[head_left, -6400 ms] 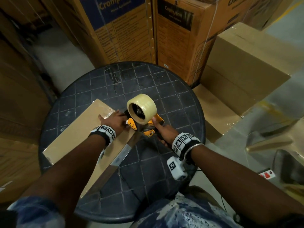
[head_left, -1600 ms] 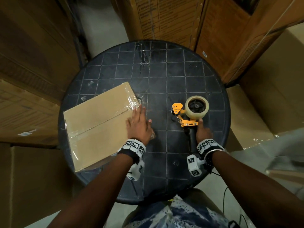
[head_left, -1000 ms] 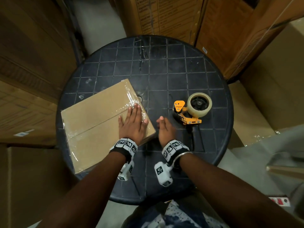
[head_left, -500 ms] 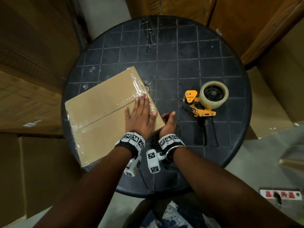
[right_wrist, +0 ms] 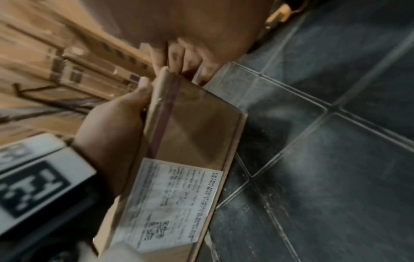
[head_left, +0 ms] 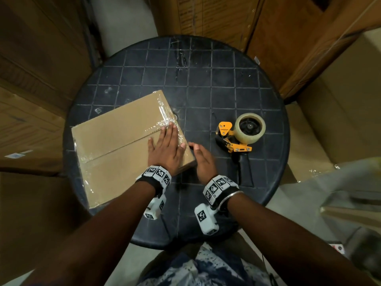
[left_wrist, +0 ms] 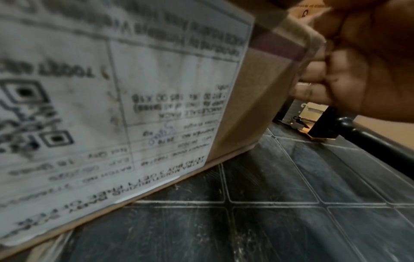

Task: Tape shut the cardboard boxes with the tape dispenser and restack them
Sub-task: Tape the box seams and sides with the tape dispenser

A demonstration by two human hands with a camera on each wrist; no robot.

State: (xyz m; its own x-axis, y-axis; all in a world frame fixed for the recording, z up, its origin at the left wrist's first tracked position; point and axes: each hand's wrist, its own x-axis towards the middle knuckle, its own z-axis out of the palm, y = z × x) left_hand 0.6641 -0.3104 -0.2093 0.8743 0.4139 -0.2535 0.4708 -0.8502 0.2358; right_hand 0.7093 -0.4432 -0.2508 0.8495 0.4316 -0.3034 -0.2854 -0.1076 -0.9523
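A flat cardboard box [head_left: 115, 145] lies on the left half of the round dark table [head_left: 206, 89], with clear tape along its seam and over its right end. My left hand [head_left: 169, 139] rests flat on the box's top at that right end, fingers straight. My right hand [head_left: 198, 153] is beside it, its fingers [right_wrist: 177, 58] pressing against the box's taped end face [right_wrist: 197, 127]. The orange tape dispenser [head_left: 241, 137] with its clear roll lies on the table to the right, untouched. A white printed label [left_wrist: 134, 88] covers the box's near side.
Tall cardboard cartons stand round the table at the left [head_left: 31, 100], behind it [head_left: 206, 15] and at the right [head_left: 340, 110]. A lower box [head_left: 305, 153] sits just past the table's right rim. A power strip [head_left: 338, 247] lies on the floor at lower right.
My right hand set the dispenser down on the table, let go and moved left to the box's right end. The left hand stayed flat on the box's top.
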